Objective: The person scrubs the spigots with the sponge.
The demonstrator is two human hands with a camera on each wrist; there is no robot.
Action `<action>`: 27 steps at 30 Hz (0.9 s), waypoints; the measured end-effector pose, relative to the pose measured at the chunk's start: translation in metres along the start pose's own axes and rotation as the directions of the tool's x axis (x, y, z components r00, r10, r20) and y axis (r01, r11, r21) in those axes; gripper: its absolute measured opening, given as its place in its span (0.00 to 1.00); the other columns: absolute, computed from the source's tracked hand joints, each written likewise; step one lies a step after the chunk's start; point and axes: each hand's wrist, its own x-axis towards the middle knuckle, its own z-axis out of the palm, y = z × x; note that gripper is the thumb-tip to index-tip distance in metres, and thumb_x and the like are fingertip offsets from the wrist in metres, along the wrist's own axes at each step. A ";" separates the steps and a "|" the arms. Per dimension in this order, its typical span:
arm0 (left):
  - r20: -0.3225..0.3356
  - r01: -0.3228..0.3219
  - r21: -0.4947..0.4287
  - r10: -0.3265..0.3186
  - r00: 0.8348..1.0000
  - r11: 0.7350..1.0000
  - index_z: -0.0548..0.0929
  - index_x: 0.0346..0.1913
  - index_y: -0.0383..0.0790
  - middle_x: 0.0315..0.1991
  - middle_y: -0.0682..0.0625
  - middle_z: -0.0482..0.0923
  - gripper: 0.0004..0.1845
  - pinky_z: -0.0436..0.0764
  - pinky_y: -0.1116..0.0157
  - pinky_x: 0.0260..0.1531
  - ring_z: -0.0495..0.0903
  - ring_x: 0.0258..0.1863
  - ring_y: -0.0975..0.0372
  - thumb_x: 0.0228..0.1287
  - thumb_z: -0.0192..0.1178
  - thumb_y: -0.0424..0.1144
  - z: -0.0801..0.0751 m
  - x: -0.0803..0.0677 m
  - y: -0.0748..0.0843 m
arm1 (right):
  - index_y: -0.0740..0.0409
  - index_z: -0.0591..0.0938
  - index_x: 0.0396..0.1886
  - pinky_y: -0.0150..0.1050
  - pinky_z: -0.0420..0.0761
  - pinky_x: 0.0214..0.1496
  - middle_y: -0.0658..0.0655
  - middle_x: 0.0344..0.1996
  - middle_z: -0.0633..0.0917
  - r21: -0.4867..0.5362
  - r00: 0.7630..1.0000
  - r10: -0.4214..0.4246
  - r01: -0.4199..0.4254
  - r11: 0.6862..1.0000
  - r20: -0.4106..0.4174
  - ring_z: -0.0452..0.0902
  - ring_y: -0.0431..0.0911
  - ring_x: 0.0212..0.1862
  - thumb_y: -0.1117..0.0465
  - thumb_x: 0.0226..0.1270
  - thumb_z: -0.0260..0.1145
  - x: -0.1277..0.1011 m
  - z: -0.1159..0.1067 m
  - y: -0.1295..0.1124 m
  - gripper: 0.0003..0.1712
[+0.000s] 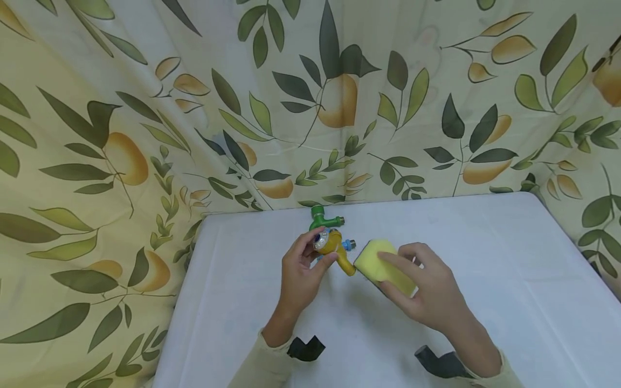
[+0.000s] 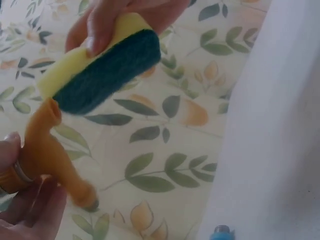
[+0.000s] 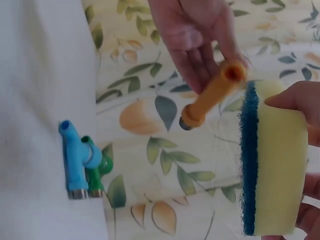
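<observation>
My left hand holds a yellow-orange plastic tap by its knob end, thumb and fingers on either side. In the left wrist view, the open end of the tap's spout is right at a corner of the sponge. My right hand grips a yellow sponge between thumb and fingers. The sponge's dark green-blue scouring side faces the tap. Both are raised over the table. Behind the yellow tap, a blue tap lies on the table beside a green tap.
The table wears a white cover. A curtain printed with leaves and fruit hangs along its back edge and left side. Dark straps show at both wrists, by the light sleeves.
</observation>
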 end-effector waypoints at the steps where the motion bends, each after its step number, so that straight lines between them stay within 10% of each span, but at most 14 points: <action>1: 0.020 0.022 -0.032 -0.021 1.000 0.999 0.74 0.68 0.39 0.59 0.40 0.77 0.28 0.84 0.63 0.57 0.82 0.58 0.53 0.66 0.68 0.32 -0.002 0.000 -0.002 | 0.48 0.88 0.52 0.30 0.74 0.35 0.52 0.41 0.79 0.000 1.000 0.016 -0.016 1.000 -0.023 0.71 0.41 0.41 0.34 0.69 0.61 -0.001 -0.002 0.003 0.28; 6: 0.145 0.214 -0.205 -0.186 0.972 0.955 0.72 0.70 0.46 0.65 0.40 0.75 0.26 0.82 0.64 0.59 0.77 0.65 0.49 0.72 0.62 0.34 -0.011 -0.001 -0.015 | 0.50 0.89 0.52 0.26 0.71 0.37 0.55 0.41 0.80 0.021 0.993 0.043 -0.041 0.999 -0.109 0.70 0.42 0.42 0.32 0.69 0.59 -0.006 -0.006 0.013 0.31; 14: 0.253 0.541 -0.434 -0.479 0.840 0.720 0.68 0.72 0.34 0.65 0.37 0.71 0.25 0.83 0.65 0.56 0.80 0.55 0.56 0.75 0.56 0.31 -0.008 0.001 -0.039 | 0.49 0.89 0.52 0.24 0.73 0.40 0.54 0.41 0.80 0.015 0.991 0.106 -0.105 0.994 -0.085 0.71 0.42 0.44 0.45 0.56 0.75 -0.014 -0.010 0.019 0.25; 27: 0.258 0.618 -0.198 -0.567 0.782 0.761 0.77 0.67 0.35 0.53 0.44 0.75 0.21 0.83 0.72 0.46 0.85 0.51 0.59 0.75 0.60 0.35 0.005 -0.008 -0.079 | 0.50 0.88 0.54 0.19 0.71 0.43 0.54 0.42 0.80 -0.002 0.983 0.170 -0.171 0.985 -0.069 0.70 0.43 0.43 0.60 0.41 0.81 -0.017 -0.008 0.021 0.32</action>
